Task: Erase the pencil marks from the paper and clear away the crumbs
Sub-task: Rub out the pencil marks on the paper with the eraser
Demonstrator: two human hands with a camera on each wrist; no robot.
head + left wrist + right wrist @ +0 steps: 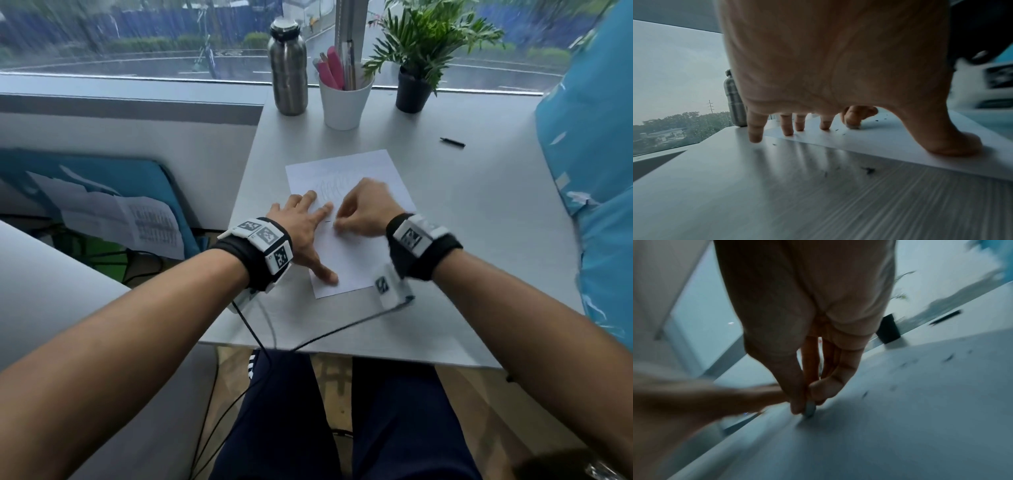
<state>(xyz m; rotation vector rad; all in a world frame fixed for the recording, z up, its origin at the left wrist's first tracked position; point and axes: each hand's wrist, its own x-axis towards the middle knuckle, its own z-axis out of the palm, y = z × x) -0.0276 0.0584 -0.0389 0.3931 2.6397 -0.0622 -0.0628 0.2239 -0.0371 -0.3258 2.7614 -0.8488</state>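
A white sheet of paper lies on the grey table, with faint pencil marks in its upper half. My left hand lies flat with spread straight fingers, pressing the paper's left part. My right hand pinches a small greyish eraser and presses it on the paper just right of the left index finger; it is blurred by motion. Dark crumbs lie on the table beside the paper and more crumbs on the sheet.
At the table's back stand a steel bottle, a white cup of pens and a potted plant. A black pen-like stick lies at the right. A blue fabric thing borders the right edge.
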